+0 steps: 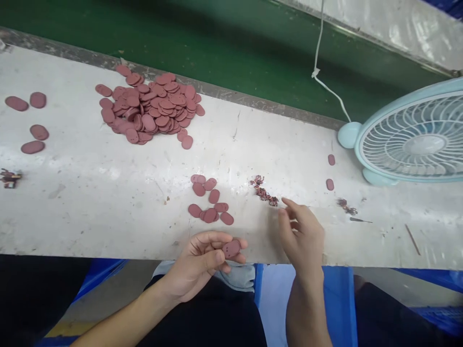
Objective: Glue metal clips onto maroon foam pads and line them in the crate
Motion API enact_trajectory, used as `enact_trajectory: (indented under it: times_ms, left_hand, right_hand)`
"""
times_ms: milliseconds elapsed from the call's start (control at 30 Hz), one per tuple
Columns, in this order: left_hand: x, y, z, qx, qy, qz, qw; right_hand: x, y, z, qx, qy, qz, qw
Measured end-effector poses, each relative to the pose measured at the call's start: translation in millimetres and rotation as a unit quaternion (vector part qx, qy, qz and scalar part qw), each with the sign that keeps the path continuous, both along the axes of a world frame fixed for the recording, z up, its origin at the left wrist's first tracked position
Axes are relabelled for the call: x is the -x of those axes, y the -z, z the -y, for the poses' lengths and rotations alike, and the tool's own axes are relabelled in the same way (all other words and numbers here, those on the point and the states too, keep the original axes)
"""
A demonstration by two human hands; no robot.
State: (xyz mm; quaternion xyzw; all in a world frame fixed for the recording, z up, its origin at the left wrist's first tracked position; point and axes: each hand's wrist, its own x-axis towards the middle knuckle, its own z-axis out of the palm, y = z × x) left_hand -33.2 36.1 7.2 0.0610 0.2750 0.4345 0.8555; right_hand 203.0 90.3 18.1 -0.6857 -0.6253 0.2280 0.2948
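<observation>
My left hand (206, 262) is closed on a reddish-brown oval disc (232, 248) with small holes, pinched between thumb and fingers at the table's front edge. My right hand (302, 231) hovers over the table with its thumb and index finger apart and the other fingers curled. Its index fingertip is close to a small pile of dark red, wiry pieces (265, 194), too small to make out exactly. Between the hands and the back edge lies a loose group of similar oval discs (210, 215), some overlapping.
A large heap of oval discs (152, 108) lies at the back left. More discs (38, 100) lie far left, near another wiry cluster (10, 178). A light-blue fan (415, 140) stands at right, its white cord (318, 48) running upward. A green strip (217, 58) borders the white table (108, 202).
</observation>
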Motion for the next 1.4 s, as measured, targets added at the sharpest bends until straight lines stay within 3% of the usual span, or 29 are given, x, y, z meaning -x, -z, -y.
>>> enact_trajectory:
  times_ms: [67,133,300,367,467,567,700,933,1167,1400]
  left_hand:
    - [0,-1.8,0,-0.003,0.001,-0.002,1.0]
    - [0,-4.3,-1,-0.006,0.001,0.001,1.0]
    - [2,-8.6,0,-0.01,-0.011,0.014,1.0]
    - [2,-9.6,0,-0.016,-0.013,0.013,1.0]
    - [1,-10.3,0,-0.027,-0.009,0.004,1.0]
    - [-1,-9.5,0,-0.04,-0.005,-0.011,0.999]
    - [-4,-7.6,2,-0.055,-0.005,-0.03,0.998]
    - [-3,-13.4,3,-0.064,-0.003,-0.051,0.997]
    - [-1,-16.9,0,-0.068,-0.002,-0.114,0.991]
    - [-4,-13.2,1,-0.064,-0.014,-0.134,0.989]
  right_hand:
    - [3,4.0,-12,0.033,-0.052,0.098,0.993]
    - [2,5.4,-21,0.046,-0.079,0.133,0.987]
    - [-10,-1.9,-17,0.094,-0.056,0.107,0.988]
    - [-12,-9.7,-5,0.132,-0.014,0.064,0.989]
    - [-6,-28.1,19,0.126,0.049,-0.078,0.988]
    - [13,-50.5,40,0.106,-0.011,-0.25,0.962]
    - [43,-66.3,49,0.136,-0.092,-0.341,0.926]
    - [56,-58.5,47,0.168,-0.099,-0.356,0.914]
    - [55,-62.1,47,0.172,-0.104,-0.32,0.926]
    - [52,-52.8,41,0.225,-0.103,-0.377,0.893]
